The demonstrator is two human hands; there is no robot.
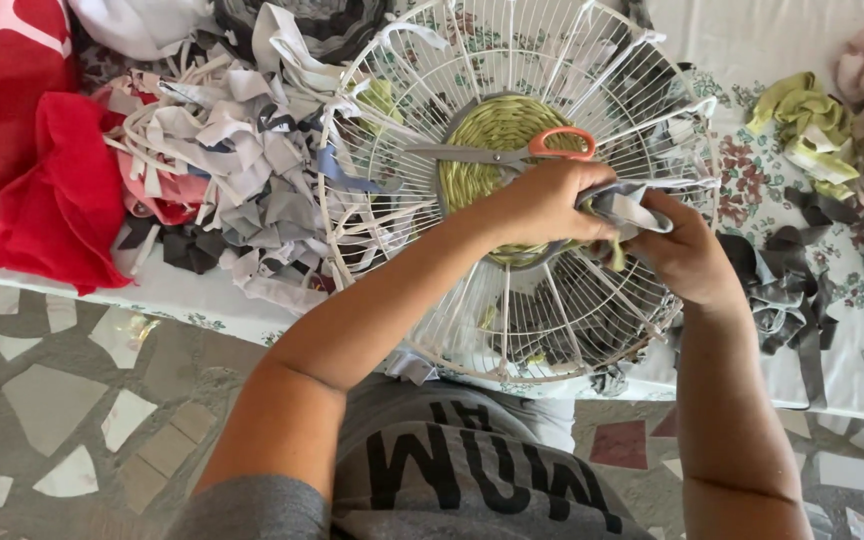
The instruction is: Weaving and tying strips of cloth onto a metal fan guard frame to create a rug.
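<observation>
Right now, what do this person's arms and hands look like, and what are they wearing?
Both arms are bare from the upper arm down; the left hand and right hand wear no gloves, and no rings, watch or bracelets show. The person wears a grey short-sleeved shirt with large black lettering across the front; its sleeve edges show at the bottom of the view.

The person wears a grey short-sleeved T-shirt [432,470]. Its sleeve ends high on the upper arm, so both forearms are bare down to the wrists. Large black block lettering runs across the chest, seen upside down from the head camera. The cloth looks soft and slightly heathered. The left hand [542,200] and right hand [687,255] carry no rings, watch or gloves.
</observation>
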